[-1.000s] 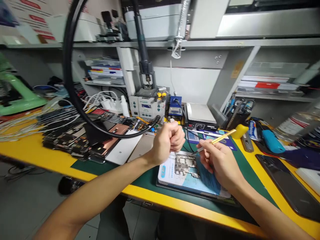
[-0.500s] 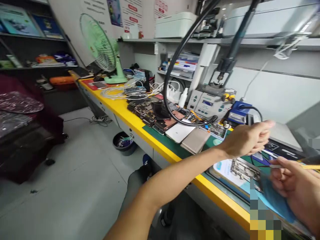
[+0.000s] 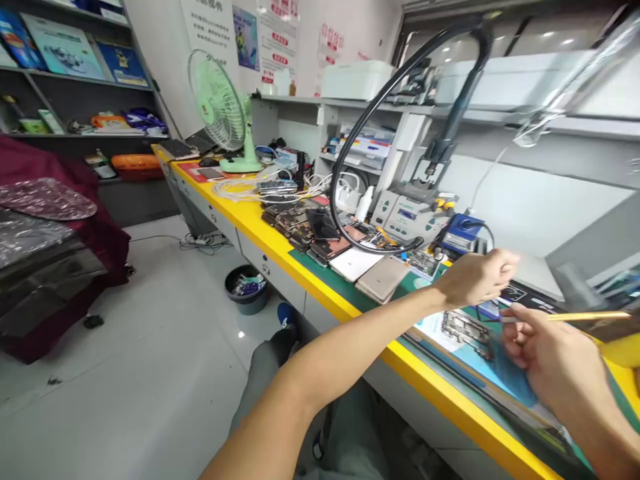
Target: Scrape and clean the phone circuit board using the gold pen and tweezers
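Note:
My right hand (image 3: 555, 350) grips a thin tool with a long yellow handle (image 3: 590, 316) and a grey front end; its dark tip points left. Below and left of that tip, a bare phone circuit board (image 3: 467, 333) lies flat on a light-blue and white surface (image 3: 515, 377). My left hand (image 3: 475, 277) is closed in a fist above the far side of the board, the forearm crossing over the bench edge. Whatever its fingers hold is hidden.
Phones (image 3: 383, 279) and stacked boards (image 3: 295, 223) lie left along the yellow-edged bench (image 3: 330, 293). A black flexible hose (image 3: 337, 167) loops over them. Behind stand a grey control station (image 3: 407, 217) and a blue unit (image 3: 463, 230). A green fan (image 3: 217, 100) stands farther left.
The view has tilted up and shifted right, so the bench items sit farther left. Both hands keep their grips and stay by the board.

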Motion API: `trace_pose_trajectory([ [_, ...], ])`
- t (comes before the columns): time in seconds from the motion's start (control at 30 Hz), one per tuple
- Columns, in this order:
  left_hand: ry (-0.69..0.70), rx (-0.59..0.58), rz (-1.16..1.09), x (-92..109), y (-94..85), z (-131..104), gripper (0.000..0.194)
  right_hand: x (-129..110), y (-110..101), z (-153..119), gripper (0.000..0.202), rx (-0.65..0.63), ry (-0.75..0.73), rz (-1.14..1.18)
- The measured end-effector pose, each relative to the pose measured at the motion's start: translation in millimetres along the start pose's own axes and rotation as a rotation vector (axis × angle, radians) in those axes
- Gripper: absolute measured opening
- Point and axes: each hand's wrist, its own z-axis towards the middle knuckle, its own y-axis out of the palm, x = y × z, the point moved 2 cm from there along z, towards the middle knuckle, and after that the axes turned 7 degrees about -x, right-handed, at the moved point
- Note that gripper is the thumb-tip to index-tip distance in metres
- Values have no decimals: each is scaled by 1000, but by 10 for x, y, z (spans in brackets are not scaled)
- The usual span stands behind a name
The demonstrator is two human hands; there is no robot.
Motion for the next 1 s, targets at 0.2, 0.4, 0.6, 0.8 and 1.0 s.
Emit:
trace_pose_trajectory([
  [0.2,-57,-55,-34,-49,49,55,45,3,54,-57,30,43,150,45],
  [0.4,-78,-72,-141,-38,-16,47,45,9,43,36,37,-1,238,72],
  [0.6,-84,-55,-191,-48,-63,25,44,57,-57,30,34,-37,282,126],
  [0.8,-54,-79,-204,-45,-100,38,41,106,-122,8,27,-82,254,157],
  [1.0,6,-123,-152,-37,-131,17,44,130,-175,4,27,-92,215,180],
])
